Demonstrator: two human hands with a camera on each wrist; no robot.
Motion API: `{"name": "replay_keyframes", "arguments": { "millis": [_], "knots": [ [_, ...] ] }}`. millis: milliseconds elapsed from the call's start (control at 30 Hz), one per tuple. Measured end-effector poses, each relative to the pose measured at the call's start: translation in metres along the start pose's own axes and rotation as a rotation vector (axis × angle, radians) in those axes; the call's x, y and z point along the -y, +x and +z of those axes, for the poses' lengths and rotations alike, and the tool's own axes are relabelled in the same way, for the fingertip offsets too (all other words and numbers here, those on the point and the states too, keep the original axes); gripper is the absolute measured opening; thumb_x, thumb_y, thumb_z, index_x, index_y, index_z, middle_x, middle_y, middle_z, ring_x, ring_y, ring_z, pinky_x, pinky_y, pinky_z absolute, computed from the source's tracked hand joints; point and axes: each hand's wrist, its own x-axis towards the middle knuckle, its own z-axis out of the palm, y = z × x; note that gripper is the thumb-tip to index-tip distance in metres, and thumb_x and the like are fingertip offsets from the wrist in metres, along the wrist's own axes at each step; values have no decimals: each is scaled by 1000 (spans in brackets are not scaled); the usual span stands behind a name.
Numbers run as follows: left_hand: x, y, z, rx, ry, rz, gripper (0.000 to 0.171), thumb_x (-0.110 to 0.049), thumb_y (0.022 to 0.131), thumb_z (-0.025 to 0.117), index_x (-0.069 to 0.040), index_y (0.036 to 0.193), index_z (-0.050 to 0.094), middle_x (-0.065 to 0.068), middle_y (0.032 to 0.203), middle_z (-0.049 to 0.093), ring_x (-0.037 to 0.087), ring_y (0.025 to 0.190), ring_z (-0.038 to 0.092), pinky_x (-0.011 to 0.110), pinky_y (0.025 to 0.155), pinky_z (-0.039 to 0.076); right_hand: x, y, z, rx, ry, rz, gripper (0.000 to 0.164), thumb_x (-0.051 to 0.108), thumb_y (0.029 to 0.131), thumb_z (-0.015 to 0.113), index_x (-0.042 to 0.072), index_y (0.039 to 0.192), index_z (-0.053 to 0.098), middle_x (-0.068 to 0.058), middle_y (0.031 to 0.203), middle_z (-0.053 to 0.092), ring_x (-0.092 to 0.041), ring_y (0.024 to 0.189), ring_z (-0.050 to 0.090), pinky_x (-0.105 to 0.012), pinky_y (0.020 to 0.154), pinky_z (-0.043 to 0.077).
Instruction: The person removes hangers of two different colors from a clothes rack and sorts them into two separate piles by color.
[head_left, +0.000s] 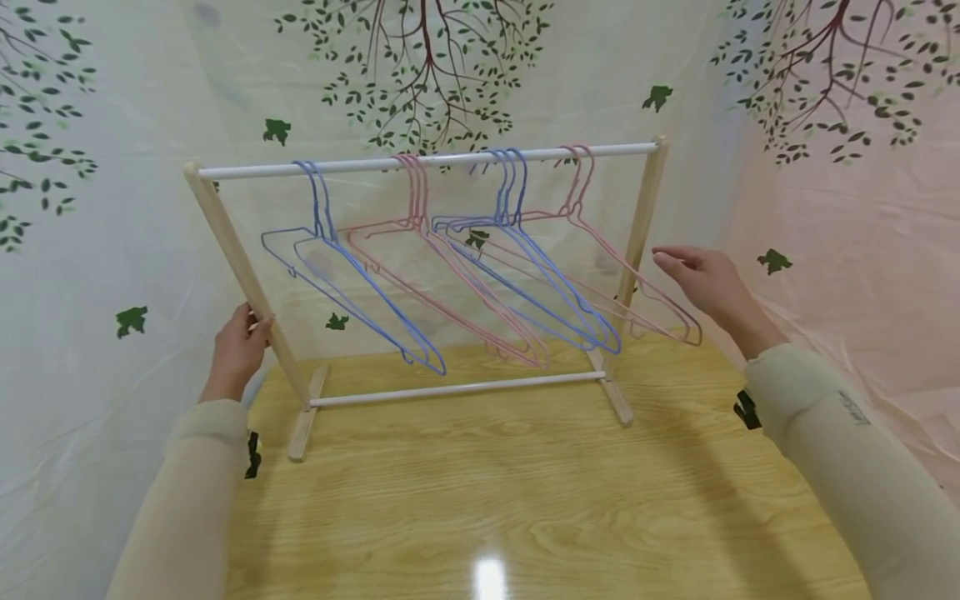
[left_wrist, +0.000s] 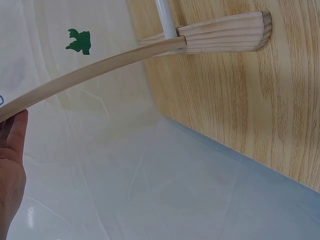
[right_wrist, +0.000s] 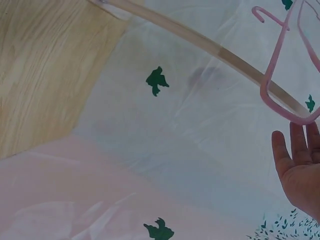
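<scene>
So L hand (head_left: 236, 350) grips rack post (head_left: 229, 242), R hand (head_left: 708, 285) nr pink hanger (right_wrist: 273, 61)

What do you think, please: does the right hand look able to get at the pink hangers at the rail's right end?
Probably yes: the right hand holds nothing, its fingers are close to the pink hangers, and nothing visible blocks the way.
</scene>
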Motion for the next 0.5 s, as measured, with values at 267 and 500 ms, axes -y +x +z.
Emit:
{"name": "replay_keyframes", "arguments": {
  "millis": [267, 500],
  "knots": [
    [0, -1, -1, 4, -7, 11, 52, -22, 109, 37, 4, 152, 27, 34, 143, 41, 48, 123, 49, 56, 99, 47, 18, 17, 5, -5, 9, 2, 70, 59, 98, 49, 7, 146, 50, -18, 150, 42, -41, 140, 33, -62, 113, 30],
    [0, -2, -2, 4, -2, 17, 51, -21, 109, 38, 6, 151, 30, 35, 141, 43, 48, 121, 50, 53, 99, 49, 32, 28, 13, -23, 12, 11, 61, 51, 100, 52, 6, 141, 56, -20, 144, 48, -40, 134, 41, -58, 111, 35]
  ]
}}
